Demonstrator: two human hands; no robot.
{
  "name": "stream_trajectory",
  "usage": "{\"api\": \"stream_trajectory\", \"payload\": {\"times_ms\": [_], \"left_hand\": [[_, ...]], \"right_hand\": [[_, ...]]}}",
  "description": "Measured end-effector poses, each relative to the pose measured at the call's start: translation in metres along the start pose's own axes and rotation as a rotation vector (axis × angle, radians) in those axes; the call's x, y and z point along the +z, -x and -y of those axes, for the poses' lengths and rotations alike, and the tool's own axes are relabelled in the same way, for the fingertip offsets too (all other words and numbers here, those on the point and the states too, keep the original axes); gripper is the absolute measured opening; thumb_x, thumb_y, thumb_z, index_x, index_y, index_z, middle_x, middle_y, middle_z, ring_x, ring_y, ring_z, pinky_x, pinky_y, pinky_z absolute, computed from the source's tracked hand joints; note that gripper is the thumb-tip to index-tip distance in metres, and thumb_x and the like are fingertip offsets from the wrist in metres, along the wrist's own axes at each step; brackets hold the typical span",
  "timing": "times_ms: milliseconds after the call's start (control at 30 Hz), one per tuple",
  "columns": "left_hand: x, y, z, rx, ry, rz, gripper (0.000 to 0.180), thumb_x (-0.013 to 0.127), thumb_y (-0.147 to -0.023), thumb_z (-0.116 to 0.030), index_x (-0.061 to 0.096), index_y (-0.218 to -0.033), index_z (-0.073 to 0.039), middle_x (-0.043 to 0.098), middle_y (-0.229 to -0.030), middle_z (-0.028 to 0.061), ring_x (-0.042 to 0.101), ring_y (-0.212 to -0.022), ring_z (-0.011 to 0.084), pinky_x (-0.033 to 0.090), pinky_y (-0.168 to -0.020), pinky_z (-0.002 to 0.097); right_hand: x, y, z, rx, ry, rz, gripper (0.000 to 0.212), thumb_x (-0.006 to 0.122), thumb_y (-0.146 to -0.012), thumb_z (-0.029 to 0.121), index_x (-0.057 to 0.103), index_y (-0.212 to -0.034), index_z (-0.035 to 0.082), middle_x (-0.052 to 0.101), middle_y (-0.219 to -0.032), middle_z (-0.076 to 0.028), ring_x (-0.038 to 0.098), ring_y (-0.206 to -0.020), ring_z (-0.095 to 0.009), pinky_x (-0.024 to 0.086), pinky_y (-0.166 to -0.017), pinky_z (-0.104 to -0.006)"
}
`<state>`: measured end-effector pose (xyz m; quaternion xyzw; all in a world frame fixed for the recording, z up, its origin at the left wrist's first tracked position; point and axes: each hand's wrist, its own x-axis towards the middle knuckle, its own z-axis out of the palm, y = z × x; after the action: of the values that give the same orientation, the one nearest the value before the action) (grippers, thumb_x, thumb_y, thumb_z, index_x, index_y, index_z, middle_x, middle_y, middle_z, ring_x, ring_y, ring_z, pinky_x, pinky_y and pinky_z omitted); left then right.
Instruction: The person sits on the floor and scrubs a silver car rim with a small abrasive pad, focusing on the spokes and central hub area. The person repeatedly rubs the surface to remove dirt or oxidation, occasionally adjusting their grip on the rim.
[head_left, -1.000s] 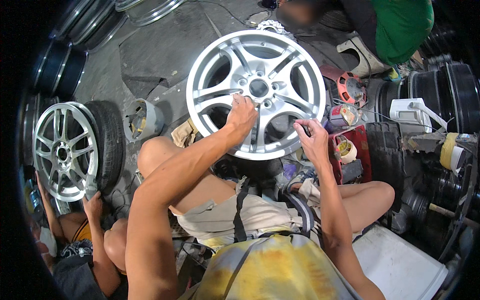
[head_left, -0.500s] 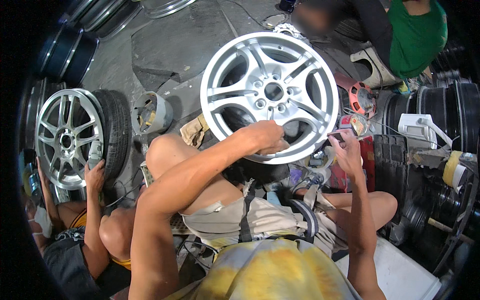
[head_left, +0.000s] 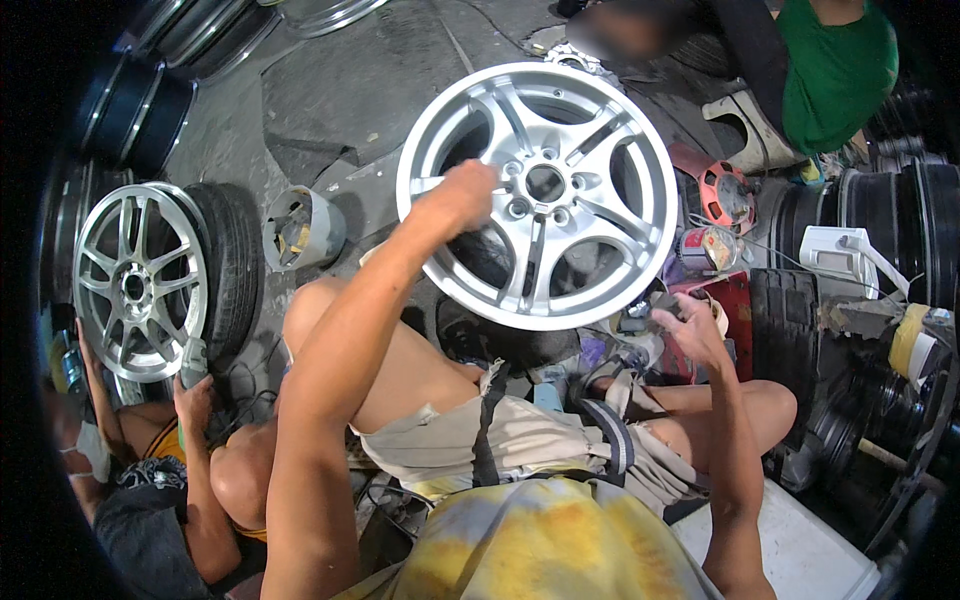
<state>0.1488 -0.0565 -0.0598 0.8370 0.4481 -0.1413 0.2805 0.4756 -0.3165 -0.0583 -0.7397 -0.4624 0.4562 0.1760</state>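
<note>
Mid-scene, face up: silver alloy wheel [head_left: 527, 225]; probably heavy, rigid and slippery, best gripped by opposite edges of outer rim [head_left: 560, 321]. Left hand [head_left: 458, 198] at left spokes [head_left: 428, 185], with curled fingers, contents too blurred to tell; right hand [head_left: 695, 329] near right, fingers pinching small dark pad [head_left: 662, 302].

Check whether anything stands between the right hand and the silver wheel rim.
Only the small dark piece pinched by the right hand lies between it and the silver wheel rim; nothing else visible stands in the way.
</note>
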Motion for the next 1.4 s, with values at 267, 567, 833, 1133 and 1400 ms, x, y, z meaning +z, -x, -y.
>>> {"api": "stream_trajectory", "payload": {"times_ms": [267,567,833,1133,1400], "left_hand": [[0.009,-0.021,0.04,-0.034,-0.011,-0.228,0.024,0.056,-0.075,0.0,0.067,-0.094,0.01,0.065,-0.106,0.0324,0.066,-0.105,0.0415,0.054,-0.09,0.0452],[0.031,-0.041,0.063,-0.153,0.047,-0.037,0.038,0.056,-0.077,-0.01,0.061,-0.112,0.005,0.065,-0.117,0.0281,0.063,-0.113,0.0407,0.05,-0.097,0.0476],[0.053,-0.007,0.029,-0.227,0.296,-0.068,0.042,0.056,-0.078,-0.016,0.063,-0.107,0.014,0.064,-0.113,0.0338,0.064,-0.109,0.0455,0.05,-0.096,0.05],[0.097,0.022,-0.072,-0.053,0.974,0.235,0.035,0.049,-0.085,-0.011,0.066,-0.109,0.007,0.066,-0.081,0.0148,0.061,-0.062,0.0181,0.051,-0.055,0.0343],[-0.007,0.021,-0.037,0.115,0.391,-0.139,0.029,0.072,-0.085,-0.03,0.077,-0.103,-0.008,0.074,-0.094,0.0168,0.071,-0.089,0.0328,0.054,-0.086,0.0402]], "right_hand": [[0.041,0.002,-0.006,0.162,-0.319,0.251,0.026,0.063,-0.094,0.018,0.067,-0.114,0.001,0.067,-0.096,-0.001,0.057,-0.083,-0.011,0.047,-0.075,-0.0277],[0.085,-0.017,0.003,0.253,-0.668,0.119,0.022,0.056,-0.095,0.018,0.065,-0.11,0.004,0.065,-0.106,-0.002,0.058,-0.099,-0.012,0.045,-0.089,-0.0309],[0.032,-0.056,0.0,0.151,-0.41,-0.269,0.02,0.06,-0.094,0.023,0.068,-0.092,0.004,0.066,-0.087,-0.002,0.059,-0.078,-0.013,0.047,-0.069,-0.0285],[-0.04,-0.126,0.058,-0.329,-0.393,-0.38,0.023,0.065,-0.093,0.018,0.07,-0.102,-0.002,0.068,-0.089,-0.004,0.059,-0.083,-0.012,0.046,-0.08,-0.0279],[-0.021,-0.059,0.043,-0.17,-0.378,-0.066,0.024,0.065,-0.096,0.011,0.067,-0.116,-0.002,0.07,-0.103,-0.005,0.062,-0.091,-0.01,0.048,-0.083,-0.0252]]}}
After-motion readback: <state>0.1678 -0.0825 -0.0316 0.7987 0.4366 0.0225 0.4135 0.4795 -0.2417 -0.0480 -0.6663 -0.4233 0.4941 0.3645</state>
